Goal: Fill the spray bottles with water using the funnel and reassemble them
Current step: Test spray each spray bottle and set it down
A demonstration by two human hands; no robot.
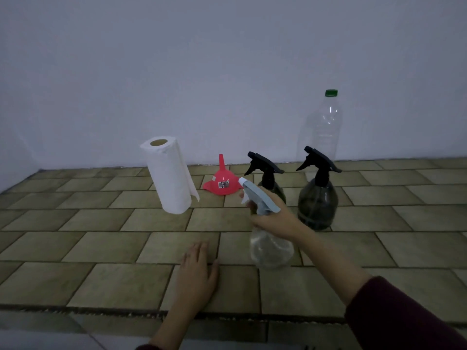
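My right hand (275, 218) grips the neck of a clear spray bottle (271, 250) with a pale blue trigger head (257, 197); the bottle stands upright at the middle of the tiled counter. My left hand (198, 270) lies flat and open on the tiles to the left of it. Behind stand two dark spray bottles with black trigger heads, one (271, 184) partly hidden by my right hand and one (318, 198) to its right. A red funnel (222, 184) rests upside down, spout up, left of them. A tall clear plastic bottle (321, 130) with a green cap stands against the wall.
A white paper towel roll (169, 175) stands upright left of the funnel. The tiled counter (101, 248) ends at a front edge near my body. A plain wall closes off the back.
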